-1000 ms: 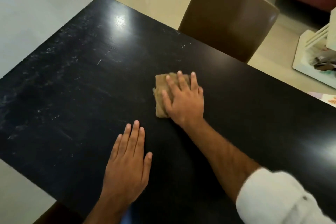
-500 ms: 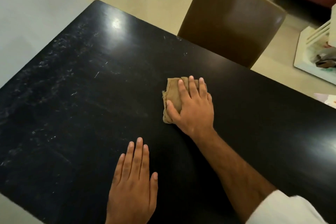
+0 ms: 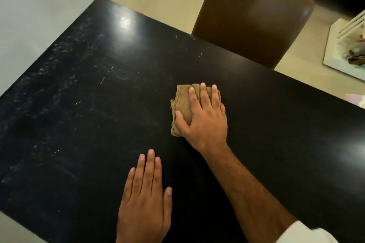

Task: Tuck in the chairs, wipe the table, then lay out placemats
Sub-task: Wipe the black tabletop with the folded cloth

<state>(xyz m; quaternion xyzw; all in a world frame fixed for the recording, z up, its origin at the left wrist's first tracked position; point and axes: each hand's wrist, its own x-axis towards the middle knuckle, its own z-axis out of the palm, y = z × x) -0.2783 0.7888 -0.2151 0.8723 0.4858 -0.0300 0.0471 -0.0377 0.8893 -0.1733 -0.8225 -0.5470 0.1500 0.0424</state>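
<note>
A glossy black table (image 3: 79,116) fills most of the view, with pale smears and scratches on its left part. A folded brown cloth (image 3: 180,102) lies near the table's middle. My right hand (image 3: 205,120) presses flat on the cloth, thumb at its left edge and fingers spread over its top. My left hand (image 3: 145,201) rests flat on the tabletop near the front edge, fingers together and holding nothing. A brown chair (image 3: 254,23) stands at the far side with its backrest against the table edge.
Beige floor lies beyond the table. A white rack (image 3: 347,49) holding some items stands on the floor at the right. A dark red piece of furniture shows at the top right corner. Something pale sits at the table's right edge (image 3: 357,99).
My right hand has slid the cloth to the right and a little toward me across the table. My left hand stays flat in the same spot on the table.
</note>
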